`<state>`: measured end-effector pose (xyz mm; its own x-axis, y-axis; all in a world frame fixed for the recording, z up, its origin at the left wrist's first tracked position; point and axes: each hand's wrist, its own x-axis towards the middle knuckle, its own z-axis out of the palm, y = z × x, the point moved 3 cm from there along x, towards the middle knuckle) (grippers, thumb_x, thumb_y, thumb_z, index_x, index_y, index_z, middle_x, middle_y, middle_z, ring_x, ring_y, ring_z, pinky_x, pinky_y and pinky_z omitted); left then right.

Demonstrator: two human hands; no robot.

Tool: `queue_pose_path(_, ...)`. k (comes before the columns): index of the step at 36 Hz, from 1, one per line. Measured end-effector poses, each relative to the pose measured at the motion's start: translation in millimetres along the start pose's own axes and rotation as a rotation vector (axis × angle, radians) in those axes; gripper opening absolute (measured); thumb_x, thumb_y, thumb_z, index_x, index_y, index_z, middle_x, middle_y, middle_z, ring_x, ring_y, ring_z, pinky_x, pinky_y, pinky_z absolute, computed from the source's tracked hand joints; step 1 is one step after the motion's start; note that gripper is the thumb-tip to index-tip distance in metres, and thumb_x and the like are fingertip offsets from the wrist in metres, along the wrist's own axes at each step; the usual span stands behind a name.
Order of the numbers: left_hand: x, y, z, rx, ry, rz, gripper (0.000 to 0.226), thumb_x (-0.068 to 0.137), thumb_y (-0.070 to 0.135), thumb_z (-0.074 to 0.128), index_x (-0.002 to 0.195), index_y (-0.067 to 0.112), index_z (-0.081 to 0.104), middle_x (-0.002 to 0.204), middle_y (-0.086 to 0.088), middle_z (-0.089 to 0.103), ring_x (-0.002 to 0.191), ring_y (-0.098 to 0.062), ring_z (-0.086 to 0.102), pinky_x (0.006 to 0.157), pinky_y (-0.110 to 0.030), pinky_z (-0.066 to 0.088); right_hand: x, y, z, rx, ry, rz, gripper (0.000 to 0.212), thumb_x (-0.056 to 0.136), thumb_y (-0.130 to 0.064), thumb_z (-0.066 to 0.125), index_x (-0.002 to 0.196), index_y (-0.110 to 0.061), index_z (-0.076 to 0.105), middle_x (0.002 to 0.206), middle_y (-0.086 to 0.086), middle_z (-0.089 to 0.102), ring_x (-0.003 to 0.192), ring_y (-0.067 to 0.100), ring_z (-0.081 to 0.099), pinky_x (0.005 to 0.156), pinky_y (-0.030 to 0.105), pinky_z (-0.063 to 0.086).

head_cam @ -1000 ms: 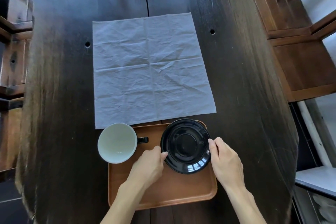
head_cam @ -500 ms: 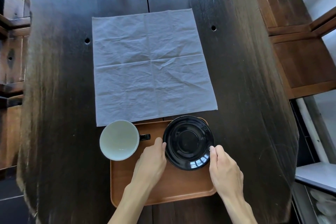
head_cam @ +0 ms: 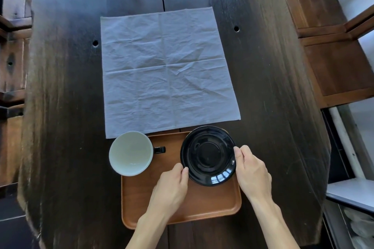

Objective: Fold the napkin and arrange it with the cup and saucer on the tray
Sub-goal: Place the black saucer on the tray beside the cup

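While the napkin lies flat and unfolded on the dark table, the step in hand looks to be the placing of the black saucer, which sits over the far right part of the wooden tray, its far rim reaching just past the tray's edge. Both hands hold it: the left hand pinches the near-left rim between thumb and fingertips, and the right hand pinches the right rim in the same way. Whether the saucer rests on the tray or is held just above it cannot be told.

To the left of the left hand's pinch stands the white-lined cup, apart from the saucer, its dark handle pointing toward the grip and its body overhanging the tray's far left corner. Beyond both holds, the napkin's near edge meets the tray's far edge.

Next, I judge, the saucer needs settling squarely and releasing, so the hands can reach forward to fold the napkin.
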<state>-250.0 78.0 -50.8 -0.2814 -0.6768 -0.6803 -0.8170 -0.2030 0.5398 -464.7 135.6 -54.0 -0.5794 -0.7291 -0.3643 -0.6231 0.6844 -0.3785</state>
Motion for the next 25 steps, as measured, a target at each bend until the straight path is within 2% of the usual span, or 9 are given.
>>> queue_pose_path(3, -3.3, 2.6, -2.5, 0.056, 0.013, 0.009, 0.038, 0.105, 0.043, 0.032, 0.071, 0.026, 0.034, 0.062, 0.004, 0.046, 0.054, -0.013, 0.038, 0.053, -0.030, 0.031, 2.0, 0.9, -1.4, 0.048, -0.024, 0.017, 0.042, 0.102, -0.053, 0.028, 0.078, -0.022, 0.042, 0.065, -0.006, 0.058, 0.061, 0.017, 0.060, 0.058, 0.046, 0.056)
queue_pose_path(7, -9.0, 7.0, -7.6, 0.152, 0.106, 0.048, 0.040, 0.105, 0.046, 0.026, 0.071, 0.026, 0.036, 0.066, 0.003, 0.052, 0.057, -0.014, 0.044, 0.056, -0.032, 0.036, 2.6, 3.4, -5.7, 0.137, -0.076, 0.057, 0.041, 0.104, -0.048, 0.033, 0.074, -0.020, 0.043, 0.067, -0.004, 0.060, 0.064, 0.016, 0.058, 0.061, 0.045, 0.051)
queue_pose_path(12, -11.3, 10.6, -20.6, 0.059, 0.189, 0.054, 0.038, 0.104, 0.040, 0.036, 0.071, 0.022, 0.042, 0.062, 0.004, 0.051, 0.052, -0.011, 0.040, 0.051, -0.029, 0.032, 2.6, 8.1, -22.9, 0.174, -0.039, 0.131, 0.036, 0.105, -0.039, 0.037, 0.078, -0.019, 0.051, 0.079, -0.004, 0.062, 0.073, 0.013, 0.057, 0.062, 0.038, 0.042)
queue_pose_path(15, -8.4, 11.0, -32.9, 0.003, 0.262, 0.047, 0.038, 0.104, 0.036, 0.040, 0.073, 0.016, 0.049, 0.061, 0.001, 0.053, 0.051, -0.011, 0.041, 0.052, -0.033, 0.036, 6.4, 6.8, -42.7, 0.153, 0.017, 0.123, 0.036, 0.105, -0.034, 0.036, 0.080, -0.016, 0.053, 0.081, -0.003, 0.061, 0.079, 0.019, 0.057, 0.069, 0.040, 0.045)
queue_pose_path(17, -8.3, 17.3, -40.7, 0.020, 0.304, 0.070, 0.038, 0.104, 0.033, 0.040, 0.072, 0.015, 0.048, 0.062, -0.001, 0.052, 0.051, -0.011, 0.041, 0.052, -0.031, 0.035, 9.2, 2.8, -55.6, 0.118, 0.055, 0.089, 0.037, 0.104, -0.032, 0.036, 0.076, -0.015, 0.052, 0.079, -0.003, 0.059, 0.081, 0.023, 0.056, 0.073, 0.042, 0.047)
queue_pose_path(20, -13.2, 33.2, -50.5, 0.130, 0.368, 0.140, 0.039, 0.104, 0.031, 0.039, 0.067, 0.020, 0.041, 0.061, 0.002, 0.048, 0.052, -0.012, 0.042, 0.050, -0.029, 0.031, 11.2, -8.7, -73.6, 0.026, 0.129, -0.048, 0.037, 0.103, -0.030, 0.041, 0.070, -0.015, 0.048, 0.073, -0.004, 0.056, 0.076, 0.022, 0.055, 0.070, 0.043, 0.049)
queue_pose_path(23, -22.6, 46.2, -56.0, 0.301, 0.428, 0.193, 0.037, 0.104, 0.033, 0.038, 0.068, 0.023, 0.038, 0.062, 0.005, 0.047, 0.053, -0.014, 0.046, 0.050, -0.032, 0.037, 7.4, -25.7, -86.4, -0.097, 0.212, -0.241, 0.033, 0.099, -0.029, 0.052, 0.068, -0.019, 0.047, 0.068, -0.006, 0.051, 0.067, 0.018, 0.048, 0.064, 0.034, 0.042)
queue_pose_path(25, -29.3, 51.5, -57.6, 0.331, 0.445, 0.237, 0.036, 0.103, 0.034, 0.039, 0.069, 0.023, 0.039, 0.061, 0.007, 0.046, 0.052, -0.014, 0.047, 0.049, -0.032, 0.040, 2.1, -35.6, -89.2, -0.167, 0.238, -0.335, 0.031, 0.098, -0.028, 0.055, 0.068, -0.020, 0.050, 0.066, -0.007, 0.049, 0.064, 0.015, 0.047, 0.062, 0.034, 0.043)
